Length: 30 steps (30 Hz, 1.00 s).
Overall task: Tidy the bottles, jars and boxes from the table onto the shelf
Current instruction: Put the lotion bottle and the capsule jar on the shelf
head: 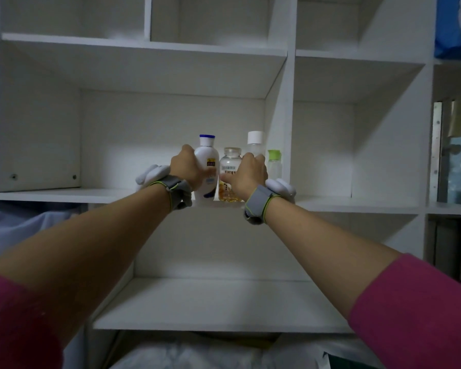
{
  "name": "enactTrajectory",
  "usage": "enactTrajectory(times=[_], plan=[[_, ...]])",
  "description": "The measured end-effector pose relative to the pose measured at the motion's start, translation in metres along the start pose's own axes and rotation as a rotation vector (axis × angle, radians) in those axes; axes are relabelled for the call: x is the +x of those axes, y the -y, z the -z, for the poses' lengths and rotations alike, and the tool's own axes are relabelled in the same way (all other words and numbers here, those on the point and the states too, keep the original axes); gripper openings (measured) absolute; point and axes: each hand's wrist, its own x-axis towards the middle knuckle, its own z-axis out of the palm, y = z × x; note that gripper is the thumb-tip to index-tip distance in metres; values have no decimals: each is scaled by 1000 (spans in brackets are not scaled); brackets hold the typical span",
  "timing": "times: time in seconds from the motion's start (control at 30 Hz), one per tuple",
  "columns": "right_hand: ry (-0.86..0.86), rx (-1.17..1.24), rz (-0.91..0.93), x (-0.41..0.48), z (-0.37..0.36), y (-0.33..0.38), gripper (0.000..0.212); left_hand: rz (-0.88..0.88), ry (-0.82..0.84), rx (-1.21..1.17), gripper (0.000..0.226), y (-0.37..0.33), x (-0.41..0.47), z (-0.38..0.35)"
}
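A white lotion bottle with a blue cap stands at the front of the middle shelf. My left hand grips it from the left side. Beside it stands a clear jar with yellow capsules, and my right hand is wrapped round its right side. Behind my right hand a clear bottle with a white cap rises. A small clear bottle with a green cap stands at the far right of the row, by the shelf's side wall.
The white shelf unit has several open compartments; the lower shelf and the right compartment hold nothing. Both wrists wear grey straps with white devices. A blue bag sits at the upper right. Cloth-covered things lie below.
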Motion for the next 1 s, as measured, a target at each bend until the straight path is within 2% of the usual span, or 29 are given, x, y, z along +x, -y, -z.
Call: enactTrajectory(times=[0.17, 0.47, 0.7, 0.87, 1.0], plan=[[-40, -57, -18, -8, -7, -4, 55, 16, 8, 3, 54, 6, -6, -9], [-50, -75, -12, -15, -15, -11, 57, 75, -78, 166, 50, 4, -5, -32], [-69, -117, -18, -13, -25, -16, 47, 108, -33, 192, 44, 12, -3, -40], [-119, -145, -48, -9, -37, -20, 30, 115, -5, 194, 46, 15, -2, -45], [-131, -164, -38, -7, -40, -22, 27, 118, -9, 210, 45, 17, -3, -46]])
